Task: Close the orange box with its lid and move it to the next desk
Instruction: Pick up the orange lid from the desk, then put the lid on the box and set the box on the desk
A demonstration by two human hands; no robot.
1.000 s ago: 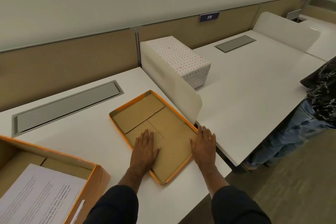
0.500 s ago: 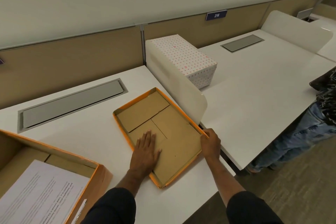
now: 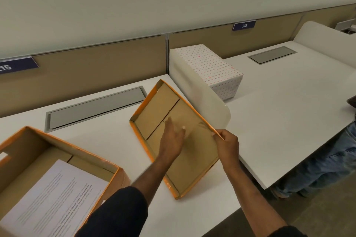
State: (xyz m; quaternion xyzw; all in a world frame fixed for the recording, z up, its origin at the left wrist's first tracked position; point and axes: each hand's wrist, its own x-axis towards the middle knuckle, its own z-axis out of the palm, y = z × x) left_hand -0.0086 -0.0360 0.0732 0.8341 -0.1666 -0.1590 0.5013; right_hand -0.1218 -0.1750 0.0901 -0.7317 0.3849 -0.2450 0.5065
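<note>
Head view. Lid (image 3: 154, 113), inside up, tilted: right rim raised, left rim low over near desk (image 3: 107, 140), by its right edge. Right hand (image 3: 227, 145) pinching raised right rim. Left hand (image 3: 172, 139) open, fingers spread, over lid's brown inside; contact unclear, blurred. Orange box (image 3: 48, 159) open at near-left corner of same desk, printed sheet (image 3: 55, 200) inside. Patterned box (image 3: 210, 67) on next desk (image 3: 289, 106), far-left corner.

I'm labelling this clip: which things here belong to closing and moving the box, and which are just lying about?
Job: orange box, open, paper inside; lid, tilted, right hand gripping its edge, left hand inside it; next desk.
Lying about: patterned box; desk divider; cable hatches.
</note>
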